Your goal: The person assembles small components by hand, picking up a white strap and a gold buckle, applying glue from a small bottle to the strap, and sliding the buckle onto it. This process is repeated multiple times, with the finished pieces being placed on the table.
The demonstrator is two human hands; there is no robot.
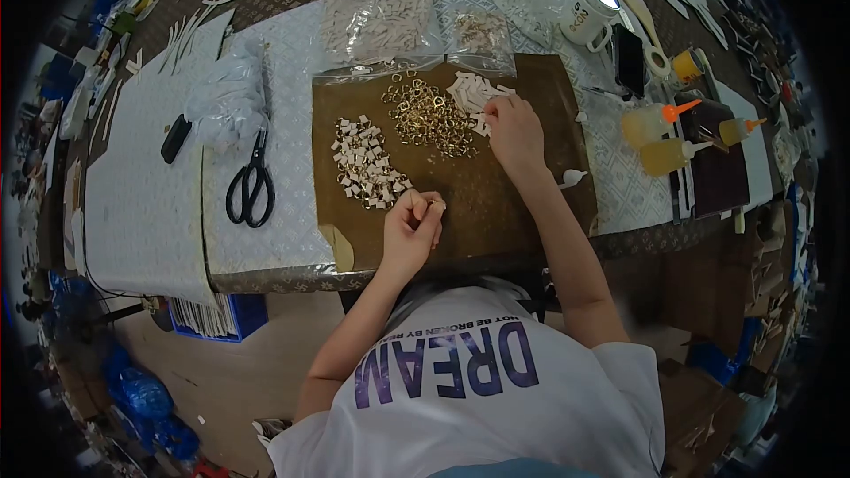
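Note:
My left hand [410, 228] is closed in a pinch near the front of the brown mat [505, 221]; the small thing at its fingertips is too tiny to make out. Beside it lies a heap of gold rings with white tabs [363, 164]. My right hand [516, 134] reaches down at the pile of short white strips [469, 93], fingertips drawn together; whether a strip is between them is hidden. Between both hands, farther back, is a pile of loose gold metal rings [429, 115].
Clear bags of small parts [381, 18] lie behind the mat. Black-handled scissors [251, 190] and a crumpled plastic bag [228, 97] are at left. Glue bottles [664, 158], a phone [629, 60] and a white mug [586, 22] stand or lie at right.

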